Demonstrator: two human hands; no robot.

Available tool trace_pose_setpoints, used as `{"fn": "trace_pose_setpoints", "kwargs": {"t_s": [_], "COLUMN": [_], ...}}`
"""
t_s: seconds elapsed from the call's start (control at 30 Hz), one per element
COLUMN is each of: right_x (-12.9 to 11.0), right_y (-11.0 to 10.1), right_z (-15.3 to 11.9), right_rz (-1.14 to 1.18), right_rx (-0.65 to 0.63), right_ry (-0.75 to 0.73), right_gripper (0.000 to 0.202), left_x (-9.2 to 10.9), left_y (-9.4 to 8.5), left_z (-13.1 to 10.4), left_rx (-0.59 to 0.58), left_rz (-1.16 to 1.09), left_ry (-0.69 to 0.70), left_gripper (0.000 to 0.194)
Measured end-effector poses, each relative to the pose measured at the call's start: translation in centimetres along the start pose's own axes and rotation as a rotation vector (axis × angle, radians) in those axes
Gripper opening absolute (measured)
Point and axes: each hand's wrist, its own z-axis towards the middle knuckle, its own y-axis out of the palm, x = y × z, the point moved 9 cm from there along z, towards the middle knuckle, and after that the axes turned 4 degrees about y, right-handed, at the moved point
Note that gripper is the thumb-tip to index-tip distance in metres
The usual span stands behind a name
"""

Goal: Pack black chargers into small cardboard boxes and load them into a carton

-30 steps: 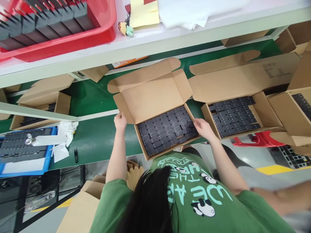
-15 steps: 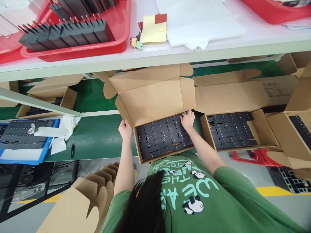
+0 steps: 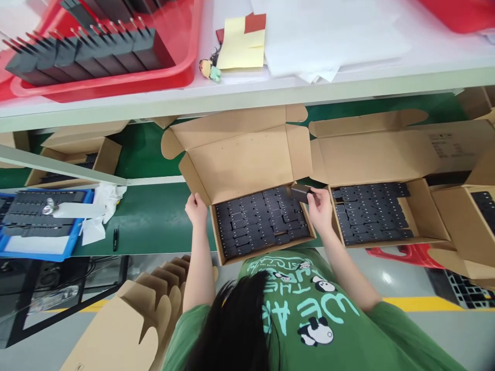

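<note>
The person's right hand (image 3: 320,210) pinched a small dark block (image 3: 300,194) between thumb and fingers, holding it just above the far right corner of the open cardboard box (image 3: 247,165). The block's long axis ran roughly left to right, its free end pointing left toward the raised lid; which face was up could not be made out. The left hand (image 3: 196,210) rested on the box's left wall, fingers curled over the edge where the side flap met the tray, gripping the cardboard only.

Inside the box, flat black parts (image 3: 261,222) lay packed in tight rows, their long sides running left to right and slanted slightly with the box. A second open box (image 3: 425,206), filled the same way, sat touching it on the right, with small printed text on its lid too fine to read. Both stood on the green table (image 3: 150,219).

The person wore a green shirt (image 3: 320,319) with pale lettering, seen upside down, reading "WE ARE THE" above panda figures; the smaller line near the collar was illegible.

On the shelf (image 3: 247,95) above sat a red tray (image 3: 116,77) of dark finned pieces and a yellow note (image 3: 242,44) with no writing visible. A blue tray (image 3: 42,226) lay at the left
</note>
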Motion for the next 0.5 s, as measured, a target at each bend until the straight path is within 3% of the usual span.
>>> {"fn": "trace_pose_setpoints", "kwargs": {"t_s": [0.1,0.17,0.3,0.5], "right_x": [-7.9,-11.6,-14.3,-16.2], "right_y": [-4.8,-6.8,-8.7,-9.8], "right_z": [-3.2,-5.3,-6.9,-6.9], "right_rz": [0.051,0.038,0.115,0.326], "right_rx": [-0.073,-0.203,-0.408,-0.399], "right_ry": [-0.455,-0.675,-0.754,-0.804], "right_gripper": [0.029,0.034,0.022,0.014], "left_x": [-0.2,-0.5,-1.1,-1.2], "left_y": [-0.4,-0.5,-0.5,-0.4], "left_z": [0.0,0.0,0.4,0.7], "left_rx": [0.010,0.016,0.026,0.048], "left_rz": [0.008,0.009,0.005,-0.059], "left_ry": [0.026,0.040,0.063,0.086], "left_gripper": [0.032,0.033,0.034,0.034]}}
